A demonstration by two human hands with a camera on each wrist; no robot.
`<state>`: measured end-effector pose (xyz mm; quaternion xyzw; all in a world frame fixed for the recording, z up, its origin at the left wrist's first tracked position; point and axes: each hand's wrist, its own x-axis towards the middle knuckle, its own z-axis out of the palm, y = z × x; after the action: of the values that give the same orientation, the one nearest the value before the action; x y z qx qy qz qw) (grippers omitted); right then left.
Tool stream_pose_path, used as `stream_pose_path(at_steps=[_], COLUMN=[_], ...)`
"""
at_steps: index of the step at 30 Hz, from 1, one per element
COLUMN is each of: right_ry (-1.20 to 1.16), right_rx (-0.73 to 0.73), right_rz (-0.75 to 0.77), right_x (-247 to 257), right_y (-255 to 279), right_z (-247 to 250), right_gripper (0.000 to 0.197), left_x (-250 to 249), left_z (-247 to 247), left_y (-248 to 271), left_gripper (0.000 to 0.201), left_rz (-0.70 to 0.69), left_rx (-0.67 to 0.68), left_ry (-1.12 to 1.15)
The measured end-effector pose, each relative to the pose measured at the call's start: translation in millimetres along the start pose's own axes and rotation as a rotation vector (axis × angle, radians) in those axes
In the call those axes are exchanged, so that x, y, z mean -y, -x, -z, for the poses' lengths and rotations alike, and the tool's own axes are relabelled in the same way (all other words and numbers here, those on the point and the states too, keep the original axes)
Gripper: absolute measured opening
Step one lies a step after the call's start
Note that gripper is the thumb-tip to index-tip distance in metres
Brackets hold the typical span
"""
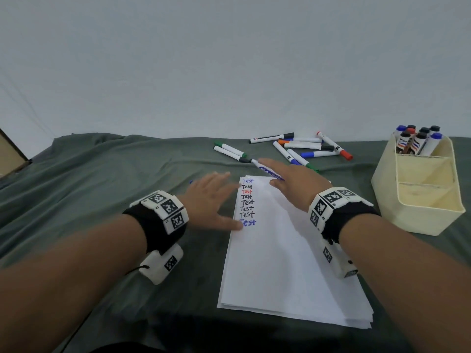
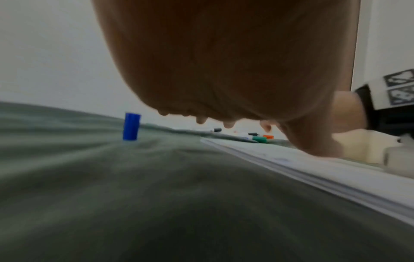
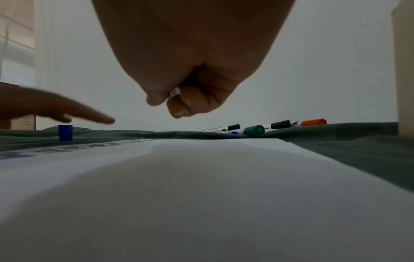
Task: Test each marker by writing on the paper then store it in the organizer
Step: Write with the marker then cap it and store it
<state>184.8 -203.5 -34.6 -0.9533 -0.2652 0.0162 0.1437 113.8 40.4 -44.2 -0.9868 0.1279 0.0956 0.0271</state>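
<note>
**Blue marker in hand above a page of "Test" lines**

The paper (image 1: 280, 250), a thin stack on the green cloth (image 1: 102, 174), carries a column of eight handwritten words along its left edge, each reading "Test": blue at the top, then black, red, four more black, and a bolder blue one at the bottom. Printing on the marker barrels is too small to read.

The right hand (image 1: 298, 184) hovers over the top of the paper. From the head view its fingers look nearly flat, with a white marker (image 1: 265, 169) with blue print and a black end pointing out toward 11 o'clock. The right wrist view shows more: thumb and fingers are curled and pinch the barrel.

The left hand (image 1: 211, 200) lies spread with straight fingers at the paper's left edge, thumb tip touching the page beside the last blue word; it holds nothing.

A blue cap (image 2: 131, 126) stands upright on the cloth just beyond the left fingers. Both wrist views show it plainly; in the head view only a sliver peeks out.

At 12 o'clock from the paper lie loose markers (image 1: 300, 149) with green, black, blue and orange caps. At 2 o'clock stands the cream organizer (image 1: 418, 200), its rear compartment holding upright markers with blue, black and red caps; only the head view shows these.
</note>
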Motion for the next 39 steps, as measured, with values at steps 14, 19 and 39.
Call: stream_pose_path(at_steps=[14, 19, 39], right_ry=[-0.257, -1.054, -1.194], right_rx=[-0.299, -0.375, -0.214], right_rz=[0.017, -0.147, -0.232], right_x=[6, 19, 51], right_y=[7, 17, 46], right_z=[14, 19, -60], right_gripper=[0.029, 0.023, 0.013], left_x=[-7, -7, -12], left_z=[-23, -21, -20], left_y=[0, 1, 4], left_gripper=[0.123, 0.132, 0.152], left_rz=[-0.008, -0.015, 0.026], left_rx=[0.291, 0.308, 0.316], left_ry=[0.046, 0.021, 0.018])
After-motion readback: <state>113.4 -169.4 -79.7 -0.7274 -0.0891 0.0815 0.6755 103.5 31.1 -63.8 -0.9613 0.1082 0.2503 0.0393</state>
